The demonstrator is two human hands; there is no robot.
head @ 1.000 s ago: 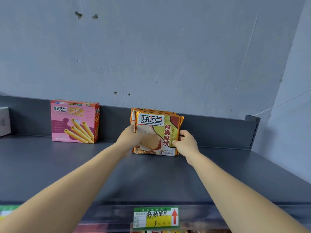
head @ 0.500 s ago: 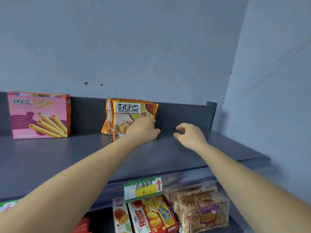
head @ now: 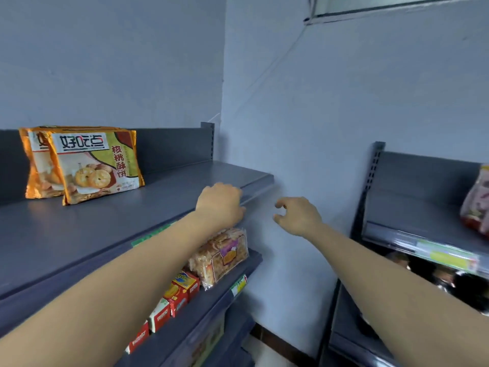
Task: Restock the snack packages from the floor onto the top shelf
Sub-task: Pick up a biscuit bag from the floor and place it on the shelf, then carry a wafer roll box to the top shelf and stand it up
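Two orange snack packages with cookie pictures stand upright, one behind the other, at the back of the dark grey top shelf. My left hand hovers over the shelf's front edge, fingers curled under, holding nothing, well to the right of the packages. My right hand hangs in the air beyond the shelf's right end, fingers loosely apart and empty.
A clear bag of biscuits and small red and yellow boxes fill the shelf below. The blue wall corner ends the shelf. A second grey shelf unit stands at right with a pink-red bag on it.
Both hands let go of the front orange package and pulled back toward the right. The view swung right, so the pink box left the frame and the second shelf unit appeared.
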